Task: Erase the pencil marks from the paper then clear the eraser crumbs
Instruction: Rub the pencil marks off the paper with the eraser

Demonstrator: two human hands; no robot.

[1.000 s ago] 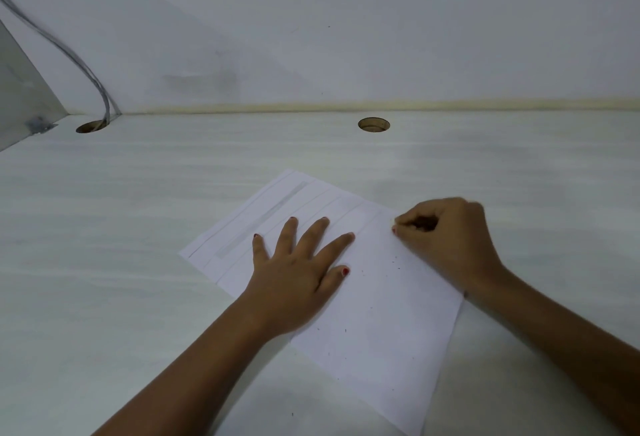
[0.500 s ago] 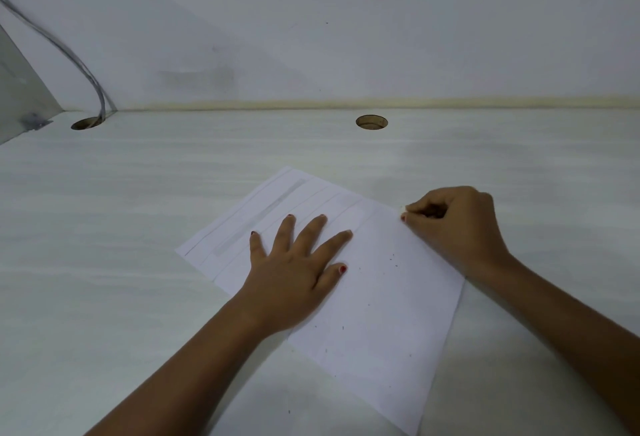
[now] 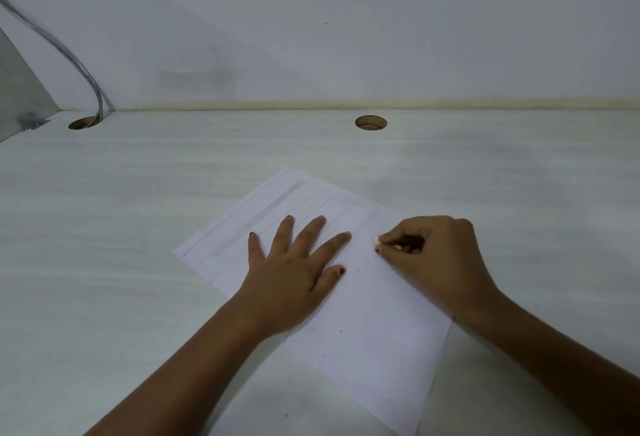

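A white sheet of paper [image 3: 374,325] lies at an angle on the pale desk, with faint pencil lines and a grey shaded band [image 3: 259,219] across its far half. My left hand [image 3: 294,273] presses flat on the paper, fingers spread. My right hand [image 3: 429,259] has its fingers curled and pinches a small white eraser [image 3: 375,240], whose tip touches the paper just right of my left index finger. Small dark eraser crumbs [image 3: 341,331] are scattered over the near half of the sheet.
The pale desk [image 3: 138,262] runs to a white wall at the back. Two round cable holes sit near the wall, one at the centre [image 3: 371,122] and one at the left [image 3: 83,122] with grey cables [image 3: 79,65] going into it. A grey panel [image 3: 17,96] stands far left.
My right hand has slid leftward and slightly nearer along the paper from its far right edge, and the eraser tip now shows at its fingertips. My left hand has stayed flat in place.
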